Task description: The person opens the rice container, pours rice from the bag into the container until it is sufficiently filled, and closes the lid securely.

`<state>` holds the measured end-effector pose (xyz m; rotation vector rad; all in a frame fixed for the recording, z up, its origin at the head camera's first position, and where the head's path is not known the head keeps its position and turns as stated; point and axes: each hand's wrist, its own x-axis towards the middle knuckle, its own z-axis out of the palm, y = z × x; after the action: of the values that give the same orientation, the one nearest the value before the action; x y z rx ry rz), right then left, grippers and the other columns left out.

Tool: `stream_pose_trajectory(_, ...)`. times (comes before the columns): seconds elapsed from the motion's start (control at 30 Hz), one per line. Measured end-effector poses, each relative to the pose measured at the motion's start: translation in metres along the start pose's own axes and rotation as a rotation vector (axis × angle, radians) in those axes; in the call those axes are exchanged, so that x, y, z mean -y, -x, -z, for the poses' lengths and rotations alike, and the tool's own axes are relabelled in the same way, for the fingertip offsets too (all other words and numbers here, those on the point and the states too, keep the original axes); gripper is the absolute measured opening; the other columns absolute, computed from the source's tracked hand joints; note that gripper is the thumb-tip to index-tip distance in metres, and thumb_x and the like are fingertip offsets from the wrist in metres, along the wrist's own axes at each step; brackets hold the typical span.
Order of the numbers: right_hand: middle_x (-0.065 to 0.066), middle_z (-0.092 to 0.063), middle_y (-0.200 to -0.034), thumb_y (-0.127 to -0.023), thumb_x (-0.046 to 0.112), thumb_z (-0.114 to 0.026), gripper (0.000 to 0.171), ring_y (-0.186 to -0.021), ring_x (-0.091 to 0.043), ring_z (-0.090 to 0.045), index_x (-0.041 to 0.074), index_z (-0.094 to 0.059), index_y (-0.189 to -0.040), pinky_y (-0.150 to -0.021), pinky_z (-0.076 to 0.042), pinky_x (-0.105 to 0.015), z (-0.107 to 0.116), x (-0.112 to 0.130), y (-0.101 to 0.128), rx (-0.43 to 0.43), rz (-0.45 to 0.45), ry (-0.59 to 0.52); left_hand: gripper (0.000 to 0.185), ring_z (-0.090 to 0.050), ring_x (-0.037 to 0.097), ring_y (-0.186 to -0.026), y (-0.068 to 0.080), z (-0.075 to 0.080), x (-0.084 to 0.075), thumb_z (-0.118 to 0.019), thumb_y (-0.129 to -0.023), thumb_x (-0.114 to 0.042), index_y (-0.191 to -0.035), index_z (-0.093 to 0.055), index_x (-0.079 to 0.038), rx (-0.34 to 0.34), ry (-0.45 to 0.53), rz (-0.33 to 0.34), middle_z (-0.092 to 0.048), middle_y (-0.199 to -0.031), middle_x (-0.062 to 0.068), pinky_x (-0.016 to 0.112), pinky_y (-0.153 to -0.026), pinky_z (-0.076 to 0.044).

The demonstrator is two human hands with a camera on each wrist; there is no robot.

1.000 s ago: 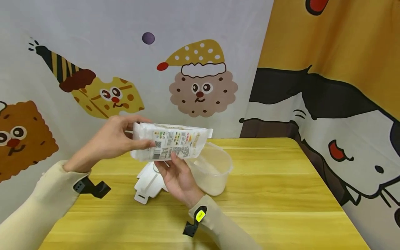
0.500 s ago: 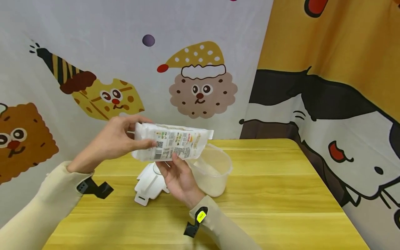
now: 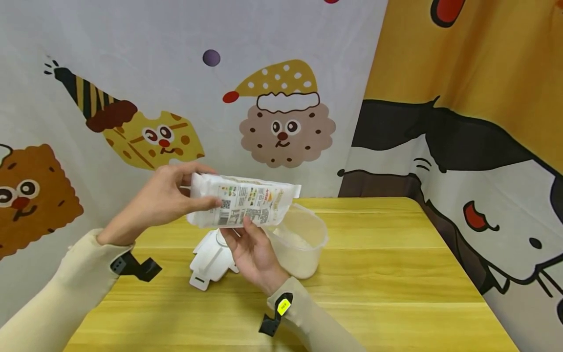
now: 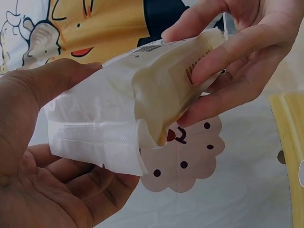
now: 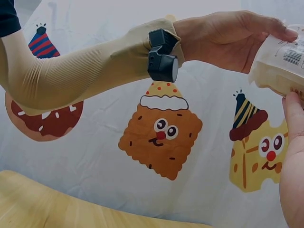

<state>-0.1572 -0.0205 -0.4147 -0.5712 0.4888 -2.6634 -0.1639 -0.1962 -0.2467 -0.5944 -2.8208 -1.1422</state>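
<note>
**Tipping a Rice Packet Over an Open Tub**

Gripping the sealed end of a white plastic food packet printed with labels and a barcode [image 3: 243, 206], the person's left hand [image 3: 164, 198] curls thumb and fingers round the bag and holds it almost level in the air. The right hand [image 3: 250, 244] supports the packet from beneath, its fingertips pinching the lower edge near the middle; the left wrist view shows those fingers [image 4: 228, 52] wrapped round the far part of the bag, with pale grains visible through the plastic.

The packet's far end hangs just above the rim of a clear, round-cornered plastic container [image 3: 318, 233], which stands on the yellow wooden table [image 3: 396, 264] and already holds a low layer of white grain. Beside the container, below the packet and behind the right hand, lies a white plastic lid with clip flaps [image 3: 206, 261].

Judging by the scene, the step in hand is pouring the contents into the container, though no grains can be seen falling. The next move would seem to call for lifting the left-hand end higher while the right hand keeps the mouth over the container, so nothing spills onto the table.

Behind the container hang curtains printed with cartoon biscuits [image 3: 286, 129].
</note>
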Motion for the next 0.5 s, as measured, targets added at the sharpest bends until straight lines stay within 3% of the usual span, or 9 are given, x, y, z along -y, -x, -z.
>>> stream_pose_trajectory(0.5, 0.0, -0.061, -0.138, -0.103, 0.029, -0.062, 0.039, -0.128, -0.013, -0.059, 0.023, -0.053, -0.14, -0.115, -0.043, -0.026, -0.0001, -0.0005, 0.0006, -0.016, -0.005, -0.018, 0.049, -0.073, 0.016, -0.08, -0.0012, -0.001, -0.0022, -0.087, -0.083, -0.033, -0.125, -0.068, -0.016, -0.004, 0.01, -0.005, -0.078, -0.101, 0.009, 0.03, -0.062, -0.06)
